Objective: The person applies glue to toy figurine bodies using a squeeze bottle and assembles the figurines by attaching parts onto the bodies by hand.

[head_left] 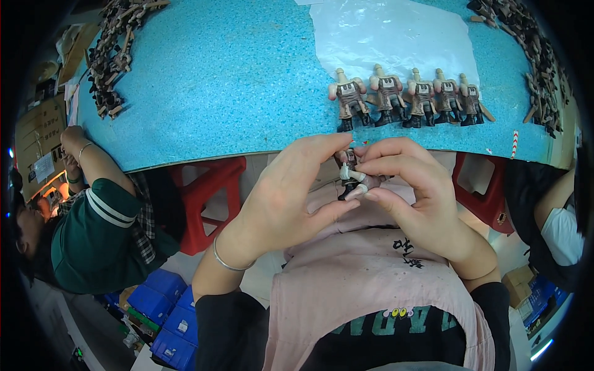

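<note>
Make the toy being held the middle of a clock. At nearly nine o'clock, another person in a green top (pixel 86 247) sits by the blue table (pixel 216 74). At ten o'clock, a pile of dark and tan toy bits (pixel 111 68) lies on it. Blue boxes (pixel 176 337) are low down at eight, and a red stool (pixel 197 216) is near nine.

The left hand (pixel 278 179) is at nine, its thumb and fingers bent wide around the toy; I cannot tell if it grips it. The small brown and white toy man (pixel 351 174) is just off the table edge. At twelve is a clear sheet (pixel 396 37), and at one, five toy men (pixel 422 98) lie in a row, black boots toward six. The right hand (pixel 417 179), at three, pinches the toy tight. At two is another pile (pixel 535 59).
</note>
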